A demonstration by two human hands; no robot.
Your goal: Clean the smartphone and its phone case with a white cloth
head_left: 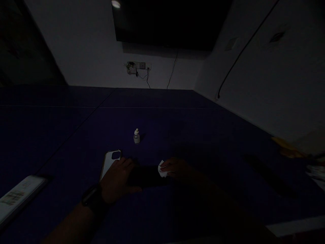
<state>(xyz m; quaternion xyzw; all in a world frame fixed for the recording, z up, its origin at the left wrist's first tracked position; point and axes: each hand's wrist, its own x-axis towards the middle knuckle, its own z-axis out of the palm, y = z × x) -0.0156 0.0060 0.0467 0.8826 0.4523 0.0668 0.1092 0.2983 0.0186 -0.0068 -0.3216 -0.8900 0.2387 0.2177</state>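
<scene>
A black flat slab, by its look a phone (pixel 149 177), lies sideways on the dark blue surface; its outline is hard to make out in the dim light. My left hand (pixel 118 179), with a dark watch at the wrist, grips its left end, thumb along the near edge and fingers at the far edge. In my right hand (pixel 175 167) a crumpled white tissue (pixel 162 170) is pinched and rests against the phone's right part. Partly behind my left hand lies a phone case (pixel 108 162) with a camera cutout. Beyond the hands stands a small dropper bottle (pixel 136 138).
A white box (pixel 20 196) lies at the left edge. At the right are a long dark object (pixel 266 174) and a yellow cloth-like thing (pixel 288 148). A wall with sockets (pixel 142 65), hanging cables and a dark screen (pixel 165 23) stands at the back.
</scene>
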